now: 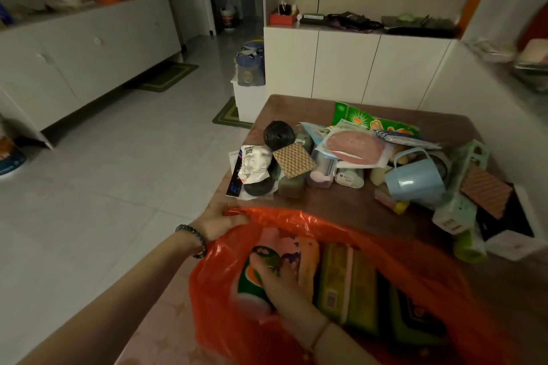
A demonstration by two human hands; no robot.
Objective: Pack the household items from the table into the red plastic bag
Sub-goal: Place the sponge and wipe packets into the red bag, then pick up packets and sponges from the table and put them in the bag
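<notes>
red bag (pixel 296 218): 1 | hands in view: 2 | blue cup (pixel 413 178): 1

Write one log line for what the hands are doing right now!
left hand: holds red bag rim open | right hand: inside bag on green packet | blue cup: unpacked on table
</notes>
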